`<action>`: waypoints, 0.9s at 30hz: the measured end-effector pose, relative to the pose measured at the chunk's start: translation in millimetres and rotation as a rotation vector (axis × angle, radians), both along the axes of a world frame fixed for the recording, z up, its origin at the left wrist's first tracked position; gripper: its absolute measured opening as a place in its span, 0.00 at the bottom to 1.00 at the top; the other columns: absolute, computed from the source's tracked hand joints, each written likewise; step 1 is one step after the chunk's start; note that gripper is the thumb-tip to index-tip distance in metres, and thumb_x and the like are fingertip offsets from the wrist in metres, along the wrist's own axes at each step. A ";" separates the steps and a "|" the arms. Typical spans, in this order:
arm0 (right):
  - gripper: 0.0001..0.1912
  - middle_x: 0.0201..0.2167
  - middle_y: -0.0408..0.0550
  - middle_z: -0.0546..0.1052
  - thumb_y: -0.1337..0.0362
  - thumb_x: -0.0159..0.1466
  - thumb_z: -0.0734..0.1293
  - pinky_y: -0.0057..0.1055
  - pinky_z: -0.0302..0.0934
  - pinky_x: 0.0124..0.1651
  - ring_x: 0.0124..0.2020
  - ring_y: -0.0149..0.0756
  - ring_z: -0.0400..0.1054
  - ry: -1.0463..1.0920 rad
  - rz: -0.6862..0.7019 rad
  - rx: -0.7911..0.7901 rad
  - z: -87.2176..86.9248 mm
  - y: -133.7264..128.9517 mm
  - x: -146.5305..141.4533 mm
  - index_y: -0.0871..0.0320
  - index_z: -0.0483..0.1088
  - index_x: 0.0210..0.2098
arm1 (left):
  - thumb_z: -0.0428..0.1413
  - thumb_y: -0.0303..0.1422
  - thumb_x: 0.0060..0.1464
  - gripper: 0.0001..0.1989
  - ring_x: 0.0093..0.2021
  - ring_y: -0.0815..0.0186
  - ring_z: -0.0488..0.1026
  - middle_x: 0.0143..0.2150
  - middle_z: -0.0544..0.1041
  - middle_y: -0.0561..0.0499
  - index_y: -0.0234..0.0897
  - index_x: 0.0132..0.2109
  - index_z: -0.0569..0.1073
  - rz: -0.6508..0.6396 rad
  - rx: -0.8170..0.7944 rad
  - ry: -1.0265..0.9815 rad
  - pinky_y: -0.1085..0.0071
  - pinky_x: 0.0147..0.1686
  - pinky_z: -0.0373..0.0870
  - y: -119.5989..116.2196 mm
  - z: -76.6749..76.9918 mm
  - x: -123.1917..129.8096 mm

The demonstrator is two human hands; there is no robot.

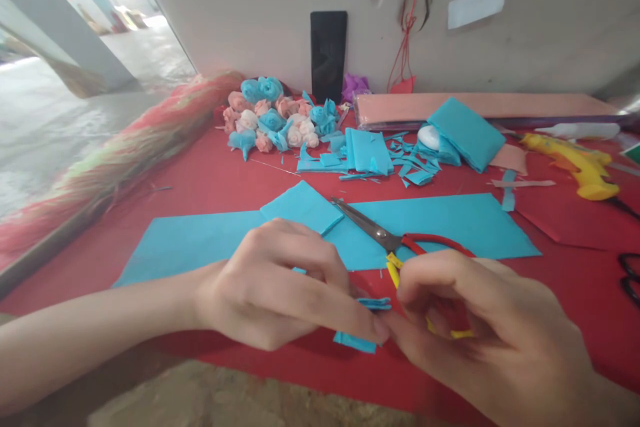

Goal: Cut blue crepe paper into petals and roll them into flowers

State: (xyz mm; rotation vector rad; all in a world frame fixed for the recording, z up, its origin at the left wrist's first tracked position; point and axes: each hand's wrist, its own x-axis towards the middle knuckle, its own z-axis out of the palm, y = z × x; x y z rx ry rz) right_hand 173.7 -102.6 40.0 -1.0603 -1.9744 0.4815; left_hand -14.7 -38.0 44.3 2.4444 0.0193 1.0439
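My left hand (295, 287) is closed around a small folded strip of blue crepe paper (373, 304). Layers of the strip stick out near my index fingertip and below it; the rest is covered by my fingers. Close to the strip's right end is my right hand (500, 327), its fingers bent and its thumb reaching to my left fingertip, a gap between thumb and fingers. Scissors (383, 235) with red and yellow handles lie just beyond, partly hidden by my right hand. Under them is a long blue paper sheet (440, 220), with a folded blue square (303, 206) on top.
Paper roses (273, 120), blue scraps (415, 164), a folded blue packet (467, 134) and a pink paper pack (475, 107) lie at the back. A dark phone (329, 57) leans against the wall. To the right sit a yellow glue gun (575, 160) and black handles (631, 277).
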 end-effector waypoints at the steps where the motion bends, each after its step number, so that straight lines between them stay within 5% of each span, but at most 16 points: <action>1: 0.06 0.14 0.31 0.64 0.69 0.55 0.64 0.14 0.47 0.16 0.13 0.16 0.56 0.007 0.004 0.014 -1.4 0.9 0.1 0.56 0.61 0.26 | 0.48 0.19 0.52 0.11 0.21 0.72 0.72 0.24 0.76 0.49 0.33 0.33 0.73 -0.008 -0.013 -0.011 0.76 0.21 0.68 0.1 -1.1 -0.4; 8: 0.06 0.15 0.32 0.65 0.68 0.54 0.65 0.14 0.50 0.17 0.14 0.17 0.57 -0.029 -0.029 -0.045 0.1 0.4 -0.6 0.56 0.61 0.26 | 0.50 0.16 0.47 0.11 0.22 0.70 0.72 0.25 0.77 0.48 0.33 0.34 0.72 -0.016 -0.038 -0.025 0.75 0.21 0.68 0.3 -2.7 0.0; 13: 0.08 0.13 0.31 0.61 0.70 0.52 0.65 0.12 0.46 0.15 0.12 0.17 0.52 0.130 -0.002 -0.098 -6.0 0.5 -5.8 0.55 0.60 0.28 | 0.49 0.16 0.48 0.12 0.20 0.71 0.70 0.24 0.77 0.49 0.35 0.33 0.71 0.008 -0.055 -0.011 0.75 0.20 0.67 -1.1 -1.1 1.3; 21: 0.08 0.13 0.33 0.62 0.68 0.52 0.63 0.17 0.51 0.17 0.15 0.22 0.55 0.239 0.077 -0.693 -3.4 5.8 -7.0 0.55 0.61 0.32 | 0.52 0.16 0.46 0.09 0.19 0.70 0.69 0.21 0.75 0.47 0.31 0.30 0.72 0.029 -0.084 0.004 0.74 0.20 0.68 -2.4 -0.2 1.3; 27: 0.06 0.14 0.35 0.62 0.67 0.51 0.63 0.18 0.51 0.18 0.16 0.23 0.56 0.239 0.088 -0.809 4.3 8.8 -9.4 0.57 0.61 0.29 | 0.55 0.20 0.49 0.05 0.20 0.69 0.71 0.21 0.76 0.49 0.32 0.31 0.73 0.096 -0.111 0.057 0.74 0.24 0.71 -4.3 2.5 -0.5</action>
